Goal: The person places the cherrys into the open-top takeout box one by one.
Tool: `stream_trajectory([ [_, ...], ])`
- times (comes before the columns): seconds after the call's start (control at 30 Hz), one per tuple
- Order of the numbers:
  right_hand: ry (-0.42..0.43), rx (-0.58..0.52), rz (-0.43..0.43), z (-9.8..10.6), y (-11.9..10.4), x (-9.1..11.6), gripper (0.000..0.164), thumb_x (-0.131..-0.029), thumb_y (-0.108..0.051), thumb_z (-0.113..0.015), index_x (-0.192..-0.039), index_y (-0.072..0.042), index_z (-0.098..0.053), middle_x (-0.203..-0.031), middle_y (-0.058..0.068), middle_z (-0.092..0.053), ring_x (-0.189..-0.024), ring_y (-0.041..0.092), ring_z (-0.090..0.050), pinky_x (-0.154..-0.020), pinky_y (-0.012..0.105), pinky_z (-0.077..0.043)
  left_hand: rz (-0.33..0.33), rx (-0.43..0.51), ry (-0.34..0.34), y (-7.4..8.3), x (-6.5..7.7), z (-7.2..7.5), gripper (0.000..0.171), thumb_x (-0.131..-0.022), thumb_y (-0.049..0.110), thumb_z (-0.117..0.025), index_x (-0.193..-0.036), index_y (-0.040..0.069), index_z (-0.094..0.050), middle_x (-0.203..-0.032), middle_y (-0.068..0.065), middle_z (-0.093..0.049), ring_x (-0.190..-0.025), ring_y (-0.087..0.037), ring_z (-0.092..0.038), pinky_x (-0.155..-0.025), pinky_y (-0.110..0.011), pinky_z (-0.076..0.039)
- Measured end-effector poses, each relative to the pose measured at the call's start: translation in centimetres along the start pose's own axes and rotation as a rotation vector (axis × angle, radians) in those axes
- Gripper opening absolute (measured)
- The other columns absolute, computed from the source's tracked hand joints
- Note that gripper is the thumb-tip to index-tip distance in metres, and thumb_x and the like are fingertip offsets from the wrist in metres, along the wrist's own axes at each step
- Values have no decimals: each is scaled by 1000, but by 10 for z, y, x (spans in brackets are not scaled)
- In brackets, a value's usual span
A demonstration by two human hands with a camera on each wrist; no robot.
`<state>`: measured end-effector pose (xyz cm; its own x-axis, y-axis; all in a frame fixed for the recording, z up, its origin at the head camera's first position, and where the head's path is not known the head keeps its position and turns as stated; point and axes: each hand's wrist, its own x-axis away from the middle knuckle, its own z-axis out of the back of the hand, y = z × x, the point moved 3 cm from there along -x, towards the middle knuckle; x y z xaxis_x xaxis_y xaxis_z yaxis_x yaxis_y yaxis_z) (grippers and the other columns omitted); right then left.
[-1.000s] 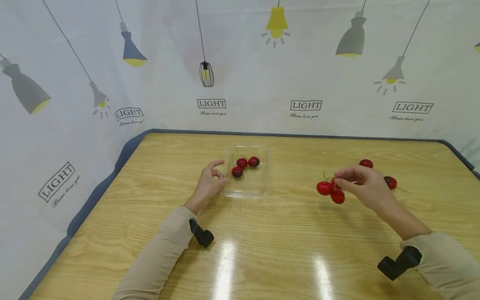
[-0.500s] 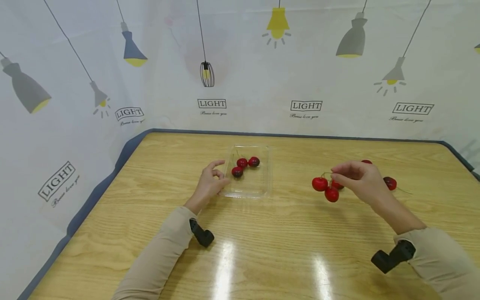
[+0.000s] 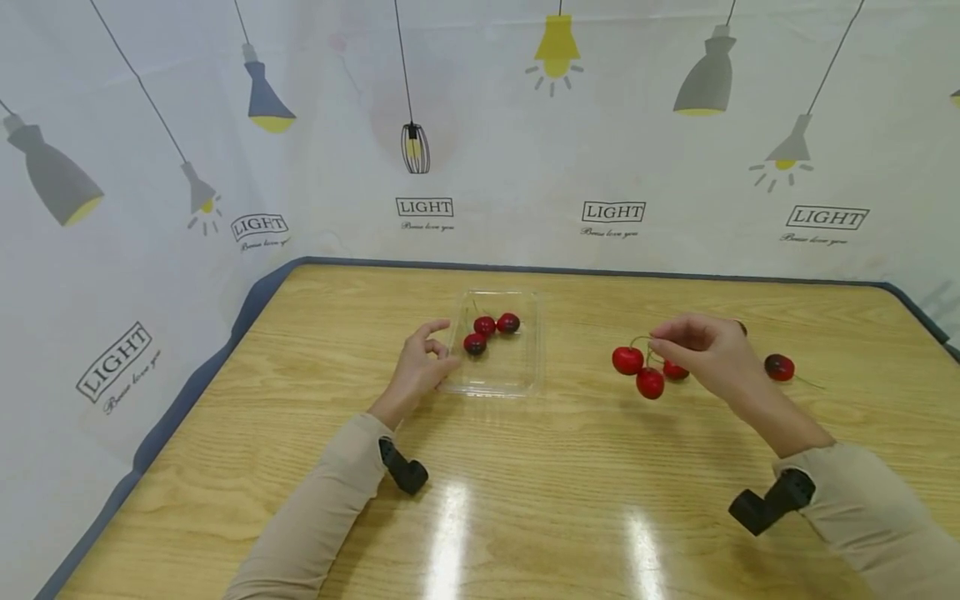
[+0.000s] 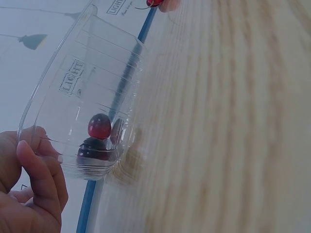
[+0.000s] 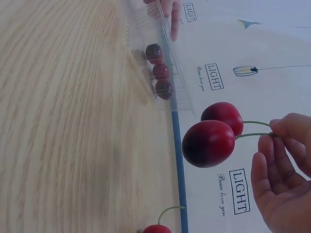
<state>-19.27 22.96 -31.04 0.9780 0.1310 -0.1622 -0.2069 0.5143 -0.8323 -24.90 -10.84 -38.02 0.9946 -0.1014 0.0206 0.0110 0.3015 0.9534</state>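
Observation:
My right hand (image 3: 708, 354) pinches the thin green stems of two red cherries (image 5: 208, 144) between thumb and fingertips. The pair of cherries (image 3: 639, 372) hangs over the table, right of a clear plastic container (image 3: 517, 367). Inside the container, three dark red cherries (image 3: 484, 326) lie toward its far left part. At the container's left side, my left hand (image 3: 420, 360) grips the rim with thumb and fingers. The left wrist view shows those fingers (image 4: 41, 170) at the rim of the clear wall (image 4: 73, 48), with the cherries (image 4: 99, 126) behind it.
On the wooden table (image 3: 540, 475), a loose cherry (image 3: 676, 371) lies just below the right hand's fingers. Another cherry (image 3: 779, 367) with its stem lies farther right, and one more (image 3: 742, 327) is mostly hidden behind the hand. A lamp-printed cloth (image 3: 510, 167) stands behind the table.
My right hand has moved left with the two cherries, uncovering the loose cherry beneath and covering most of the far one. The left hand and container have stayed in place.

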Motion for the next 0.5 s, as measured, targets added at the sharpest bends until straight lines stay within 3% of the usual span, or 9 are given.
stream_trajectory([
  [0.3,-30,-9,-27,-6,-6,-5,30,-82,-26,-61,-96,1,-60,-83,-3,-60,-76,15,-56,-64,19,-48,-4,-12,-5,0,0,0,58,-75,-4,-56,-130,5,-38,-63,-2,-44,-38,-6,-35,-37,-22,-34],
  [0.5,-40,6,-1,-8,-11,-9,29,-83,-24,-61,-97,2,-60,-85,1,-60,-76,8,-56,-65,18,-47,12,-10,0,1,0,0,58,-75,-3,-56,-130,7,-39,-63,-2,-44,-39,-8,-35,-36,-22,-34],
])
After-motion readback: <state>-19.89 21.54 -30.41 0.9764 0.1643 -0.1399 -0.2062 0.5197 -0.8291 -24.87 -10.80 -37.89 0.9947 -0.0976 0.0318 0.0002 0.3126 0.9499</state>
